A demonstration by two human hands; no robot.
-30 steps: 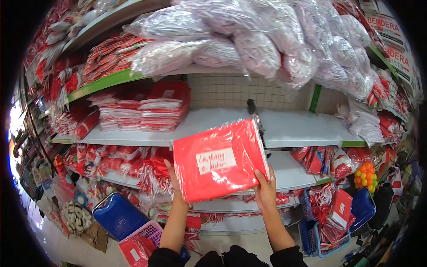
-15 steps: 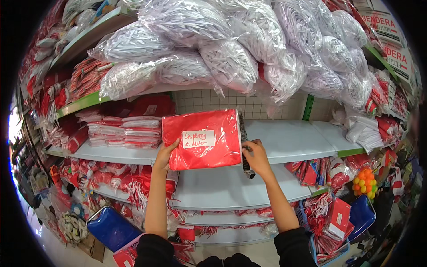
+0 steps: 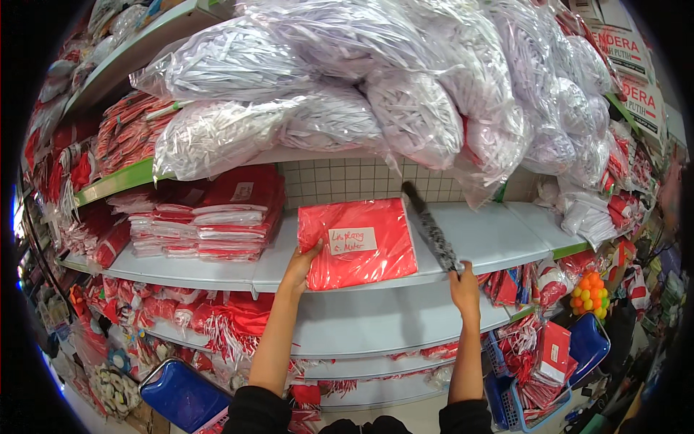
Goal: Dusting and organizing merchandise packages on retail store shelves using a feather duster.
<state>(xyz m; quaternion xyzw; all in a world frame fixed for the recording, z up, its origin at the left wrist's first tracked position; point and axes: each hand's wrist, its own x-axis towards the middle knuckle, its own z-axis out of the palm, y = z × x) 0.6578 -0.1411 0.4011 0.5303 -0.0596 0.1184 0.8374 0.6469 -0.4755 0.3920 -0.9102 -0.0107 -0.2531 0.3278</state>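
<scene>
A flat red plastic-wrapped packet (image 3: 365,246) with a white handwritten label lies on the pale grey shelf (image 3: 499,242), its front edge over the shelf's lip. My left hand (image 3: 302,266) presses on the packet's lower left corner. My right hand (image 3: 463,286) is closed around the lower end of a long dark speckled stick (image 3: 431,230), which slants up to the left over the shelf, just right of the packet.
Stacks of red and white folded packets (image 3: 210,217) stand on the same shelf to the left. Bulging white bags (image 3: 376,94) hang over from the shelf above. Blue baskets (image 3: 184,396) and more red goods sit below; a bag of coloured balls (image 3: 589,293) hangs at right.
The red packet went from held up in both hands to lying on the shelf. My right hand left the packet and now holds only the dark stick.
</scene>
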